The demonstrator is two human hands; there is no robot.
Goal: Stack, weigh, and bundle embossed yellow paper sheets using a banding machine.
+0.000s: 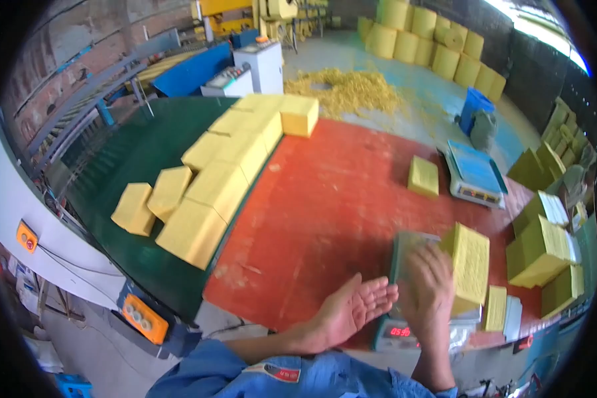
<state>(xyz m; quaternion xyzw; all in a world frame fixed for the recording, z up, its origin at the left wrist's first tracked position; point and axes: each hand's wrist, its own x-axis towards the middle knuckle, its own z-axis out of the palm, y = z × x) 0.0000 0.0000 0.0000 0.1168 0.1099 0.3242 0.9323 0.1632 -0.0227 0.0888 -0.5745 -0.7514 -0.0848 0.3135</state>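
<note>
My left hand (358, 306) is held palm up with its fingers stretched out, empty, just left of a digital scale (395, 257) with a lit red display. Above the scale's plate is my right hand (428, 282), slightly smeared by motion, its fingers extended and nothing seen in them. Right beside it, a thick block of yellow sheets (471, 265) with a rough patterned face stands on the right part of the scale. My right hand hides part of the block's left edge and of the plate.
Several yellow blocks (219, 179) line the green conveyor belt (106, 152) at left. The red tabletop (312, 212) bears another yellow block (423, 176) and a second scale (474, 174). Folded yellow wrappers (540, 252) lie at right. An orange button box (142, 315) sits at the conveyor's corner.
</note>
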